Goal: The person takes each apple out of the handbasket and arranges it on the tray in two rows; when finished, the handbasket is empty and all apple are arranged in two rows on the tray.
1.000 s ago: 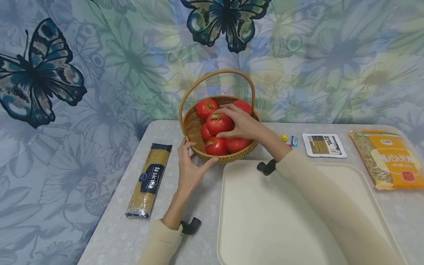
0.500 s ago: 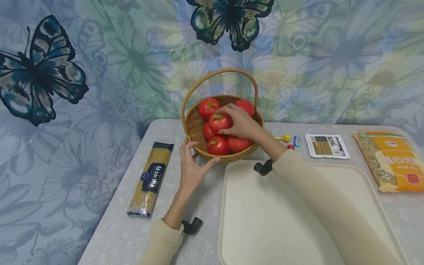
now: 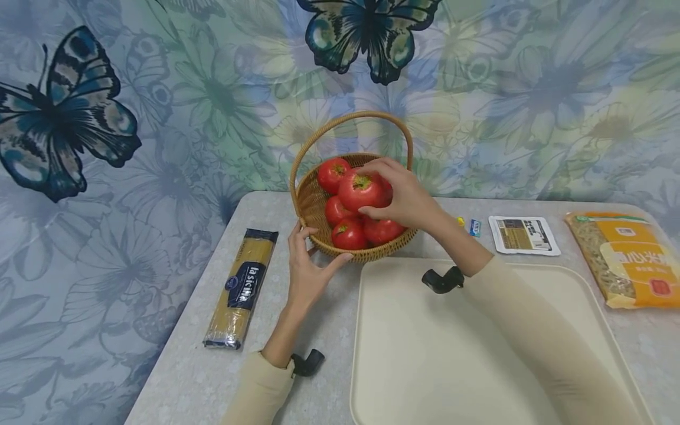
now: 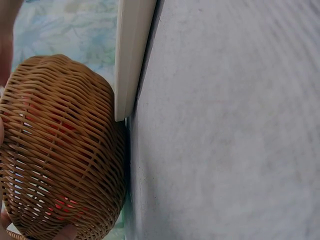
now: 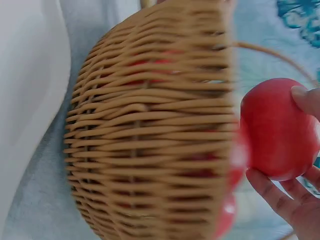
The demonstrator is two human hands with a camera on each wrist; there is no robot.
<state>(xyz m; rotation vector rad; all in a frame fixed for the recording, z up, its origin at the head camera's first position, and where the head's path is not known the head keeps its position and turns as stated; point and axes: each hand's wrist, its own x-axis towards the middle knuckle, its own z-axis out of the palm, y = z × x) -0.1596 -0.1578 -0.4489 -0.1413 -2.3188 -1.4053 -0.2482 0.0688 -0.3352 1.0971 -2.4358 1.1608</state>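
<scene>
A brown wicker basket (image 3: 313, 203) with a tall arched handle stands at the back of the table, holding several red tomatoes (image 3: 348, 234). My left hand (image 3: 308, 274) grips its left front side, thumb along the front and fingers at the left rim. The left wrist view shows mostly the basket's woven side (image 4: 65, 145). Above the other tomatoes, my right hand (image 3: 406, 195) holds one tomato (image 3: 361, 189) between thumb and fingers. In the right wrist view this held tomato (image 5: 277, 130) is just above the rim, and the right fingers (image 5: 275, 195) curve around it.
A cream tray (image 3: 457, 342) lies in front of the basket. Left of it is a spaghetti pack (image 3: 241, 289). To the right lie a small blue packet (image 3: 475, 228), a flat white-edged packet (image 3: 525, 235) and an orange bag (image 3: 627, 260). A patterned backdrop stands behind the table.
My right hand has raised the tomato a little and moved it slightly right, out from among the others. The left hand stays on the basket.
</scene>
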